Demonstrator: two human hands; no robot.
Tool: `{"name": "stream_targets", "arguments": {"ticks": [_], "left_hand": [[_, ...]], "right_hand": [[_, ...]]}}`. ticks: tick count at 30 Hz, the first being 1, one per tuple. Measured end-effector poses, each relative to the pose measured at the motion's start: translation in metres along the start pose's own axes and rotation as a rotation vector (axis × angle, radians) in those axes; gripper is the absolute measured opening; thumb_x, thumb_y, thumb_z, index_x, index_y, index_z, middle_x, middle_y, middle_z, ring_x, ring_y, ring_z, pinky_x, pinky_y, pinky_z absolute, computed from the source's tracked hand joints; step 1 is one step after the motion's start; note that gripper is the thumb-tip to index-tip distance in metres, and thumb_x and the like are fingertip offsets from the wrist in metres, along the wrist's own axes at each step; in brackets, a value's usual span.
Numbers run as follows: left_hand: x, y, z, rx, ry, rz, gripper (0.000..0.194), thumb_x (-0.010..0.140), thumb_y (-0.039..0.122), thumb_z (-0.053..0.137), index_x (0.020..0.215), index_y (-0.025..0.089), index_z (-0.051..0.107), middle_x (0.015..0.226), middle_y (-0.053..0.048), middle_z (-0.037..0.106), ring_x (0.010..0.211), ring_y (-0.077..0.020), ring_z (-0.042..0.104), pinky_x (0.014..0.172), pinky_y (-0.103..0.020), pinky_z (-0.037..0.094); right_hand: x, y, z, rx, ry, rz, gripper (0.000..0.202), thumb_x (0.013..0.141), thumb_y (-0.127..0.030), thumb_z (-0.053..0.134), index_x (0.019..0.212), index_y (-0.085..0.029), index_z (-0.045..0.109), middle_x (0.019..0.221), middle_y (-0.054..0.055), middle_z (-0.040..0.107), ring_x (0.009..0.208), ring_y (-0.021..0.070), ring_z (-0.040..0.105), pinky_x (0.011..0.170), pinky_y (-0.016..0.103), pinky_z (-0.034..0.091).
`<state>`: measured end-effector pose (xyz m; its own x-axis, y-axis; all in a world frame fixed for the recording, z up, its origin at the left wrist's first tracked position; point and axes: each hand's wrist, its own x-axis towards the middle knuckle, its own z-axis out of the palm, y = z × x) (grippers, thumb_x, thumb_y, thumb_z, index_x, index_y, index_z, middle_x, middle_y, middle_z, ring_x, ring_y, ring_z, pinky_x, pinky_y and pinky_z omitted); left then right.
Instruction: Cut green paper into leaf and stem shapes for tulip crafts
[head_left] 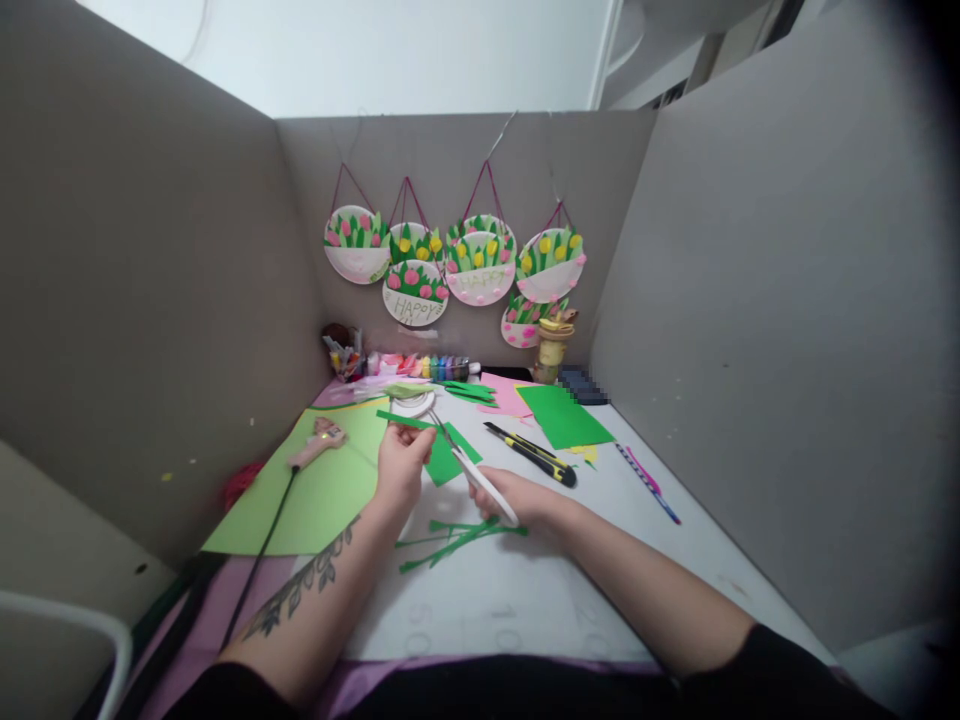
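My left hand point(403, 462) pinches a narrow green paper strip point(395, 418) between thumb and fingers. In my right hand point(504, 493) are white-handled scissors point(486, 484), their blades pointing up and left, close to the strip's right end. Whether the blades touch the strip I cannot tell. A larger green paper piece point(453, 455) lies on the table behind the scissors. Below my hands, several thin green paper strips point(454, 545) lie in a loose crossing pile. A white ring-shaped roll point(412, 403) sits just beyond my left hand.
Light green sheets point(300, 505) lie left, with a corded glue gun point(318, 443) on them. A black-and-yellow utility knife point(534, 456), a green sheet point(564, 416) and a pen point(651, 486) lie right. Paint bottles point(427, 367) line the back. Paper-plate flower baskets point(481, 268) hang on the grey partition.
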<state>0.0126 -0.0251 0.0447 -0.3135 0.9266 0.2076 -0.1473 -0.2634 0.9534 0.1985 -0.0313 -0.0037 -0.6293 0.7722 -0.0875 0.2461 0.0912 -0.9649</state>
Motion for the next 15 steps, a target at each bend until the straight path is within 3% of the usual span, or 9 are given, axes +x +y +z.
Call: {"name": "stream_targets", "arguments": {"ticks": [15], "left_hand": [[-0.0016, -0.0007, 0.0007, 0.0, -0.002, 0.018, 0.026, 0.062, 0.027, 0.069, 0.07, 0.019, 0.046, 0.048, 0.009, 0.043, 0.042, -0.0063, 0.039, 0.043, -0.02, 0.029]], "right_hand": [[0.0022, -0.0003, 0.0009, 0.057, -0.035, 0.023, 0.018, 0.064, -0.021, 0.056, 0.08, -0.018, 0.049, 0.069, -0.004, 0.049, 0.058, 0.0097, 0.05, 0.056, 0.023, 0.045]]}}
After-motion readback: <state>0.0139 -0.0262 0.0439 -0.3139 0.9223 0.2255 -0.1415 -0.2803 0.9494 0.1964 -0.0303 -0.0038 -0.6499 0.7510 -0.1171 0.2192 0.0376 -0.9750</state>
